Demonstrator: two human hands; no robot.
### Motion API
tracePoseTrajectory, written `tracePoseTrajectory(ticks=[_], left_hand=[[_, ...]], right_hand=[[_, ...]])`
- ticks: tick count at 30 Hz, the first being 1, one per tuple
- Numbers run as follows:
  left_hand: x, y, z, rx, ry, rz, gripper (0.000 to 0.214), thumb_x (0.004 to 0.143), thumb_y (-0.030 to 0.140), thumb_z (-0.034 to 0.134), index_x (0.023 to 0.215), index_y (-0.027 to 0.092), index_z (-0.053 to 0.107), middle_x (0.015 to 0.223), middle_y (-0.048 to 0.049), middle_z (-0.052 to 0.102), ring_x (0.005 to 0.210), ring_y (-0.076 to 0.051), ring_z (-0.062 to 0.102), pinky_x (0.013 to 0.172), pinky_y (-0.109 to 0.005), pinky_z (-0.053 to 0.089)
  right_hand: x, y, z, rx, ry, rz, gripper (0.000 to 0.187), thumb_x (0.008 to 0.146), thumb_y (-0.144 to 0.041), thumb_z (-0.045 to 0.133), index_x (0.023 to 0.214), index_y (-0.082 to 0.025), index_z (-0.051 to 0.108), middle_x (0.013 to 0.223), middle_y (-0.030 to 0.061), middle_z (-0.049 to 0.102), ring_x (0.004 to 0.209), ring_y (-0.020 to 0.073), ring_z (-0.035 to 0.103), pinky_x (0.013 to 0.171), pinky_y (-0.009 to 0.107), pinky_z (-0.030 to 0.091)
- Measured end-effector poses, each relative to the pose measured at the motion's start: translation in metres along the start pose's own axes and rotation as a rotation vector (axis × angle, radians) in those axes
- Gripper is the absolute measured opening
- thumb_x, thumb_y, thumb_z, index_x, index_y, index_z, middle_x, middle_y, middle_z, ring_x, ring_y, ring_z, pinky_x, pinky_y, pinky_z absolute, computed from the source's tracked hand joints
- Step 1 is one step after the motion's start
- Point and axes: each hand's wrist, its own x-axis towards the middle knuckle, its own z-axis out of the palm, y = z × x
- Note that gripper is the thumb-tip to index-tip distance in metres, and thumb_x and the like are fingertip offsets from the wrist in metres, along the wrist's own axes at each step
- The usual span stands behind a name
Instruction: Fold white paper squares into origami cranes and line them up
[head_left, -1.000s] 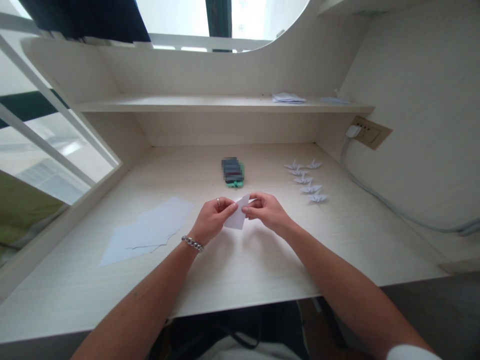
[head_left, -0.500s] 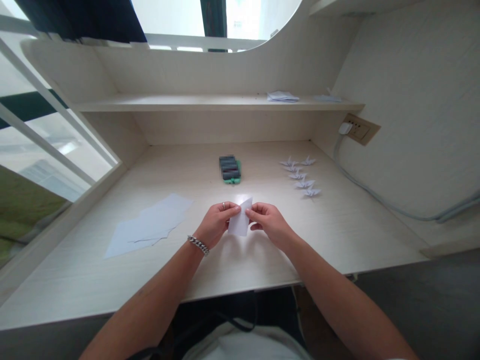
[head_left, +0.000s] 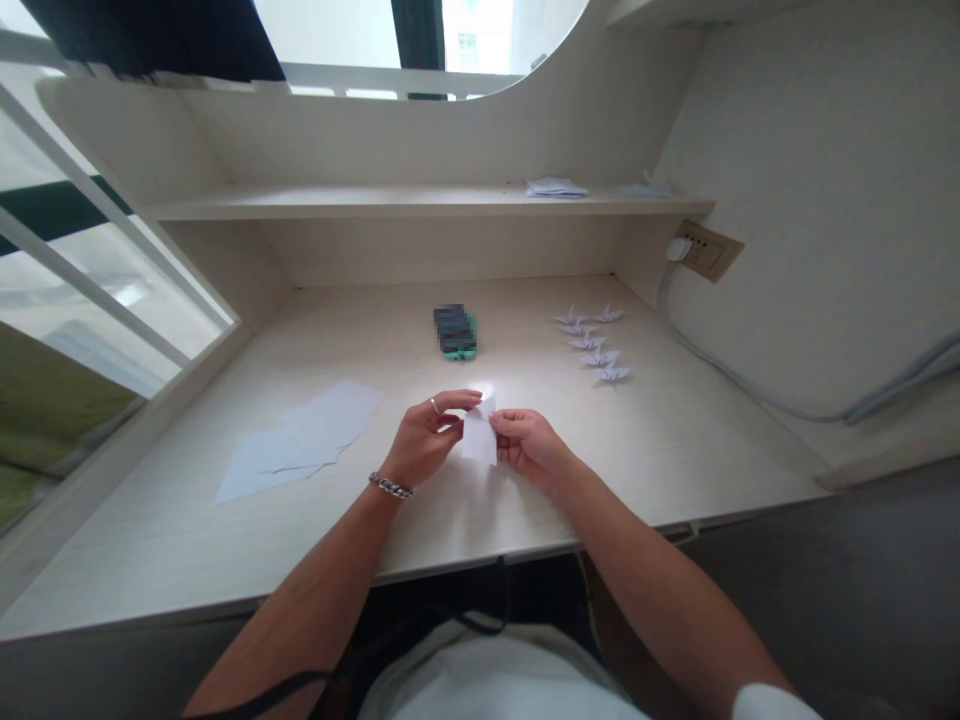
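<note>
A small folded piece of white paper [head_left: 478, 440] stands above the desk between my hands. My right hand [head_left: 529, 445] pinches its right edge between thumb and fingers. On the other side, my left hand [head_left: 426, 437] has its thumb apart from its fingers. The left index finger stretches over the paper's top corner, and the thumb lies by its left edge; whether either presses on it I cannot tell. Several folded paper cranes [head_left: 598, 358] sit in a cluster to the right, beyond my right hand. Loose white sheets [head_left: 300, 440] lie on the left.
A dark and green object [head_left: 455, 332], blurred out, rests on the desk [head_left: 360, 340] behind the paper. Along the back runs a shelf [head_left: 375, 205] with stacked papers [head_left: 555, 188]. A cable [head_left: 720, 370] hangs from the wall socket [head_left: 709, 250] at right.
My left hand has loosened its pinch on the paper, its index finger now stretched over the top. My right hand keeps hold. The whole view has shifted slightly.
</note>
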Motion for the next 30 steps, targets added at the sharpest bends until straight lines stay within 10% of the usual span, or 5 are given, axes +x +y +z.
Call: tracePoseTrajectory(ticks=[9,14,30], left_hand=[[-0.016,0.011,0.004,0.055,0.068,-0.237,0.019,0.07,0.03,0.076,0.079,0.014,0.07,0.076,-0.0058,0.073,0.067,-0.017,0.066,0.063,-0.028,0.052],[-0.025,0.01,0.006,0.002,0.041,-0.368,0.023,0.062,0.028,0.081,0.077,0.014,0.07,0.068,-0.0038,0.071,0.059,-0.013,0.061,0.056,-0.025,0.047],[-0.015,-0.007,-0.001,-0.122,0.058,-0.413,0.027,0.059,0.026,0.082,0.082,0.014,0.076,0.067,-0.0033,0.07,0.058,-0.011,0.058,0.055,-0.023,0.047]], right_hand=[[-0.008,-0.002,-0.004,-0.324,0.195,-0.24,0.04,0.068,-0.053,0.074,0.077,-0.016,0.064,0.07,0.0019,0.064,0.064,0.0131,0.06,0.05,0.021,0.041],[-0.019,0.001,-0.006,-0.385,0.099,-0.311,0.045,0.071,-0.059,0.069,0.085,-0.016,0.066,0.072,0.004,0.067,0.064,0.0161,0.064,0.055,0.026,0.05],[-0.018,0.006,-0.008,-0.538,0.125,-0.327,0.032,0.07,-0.037,0.074,0.091,-0.013,0.071,0.06,0.0026,0.068,0.054,0.0143,0.063,0.052,0.026,0.049]])
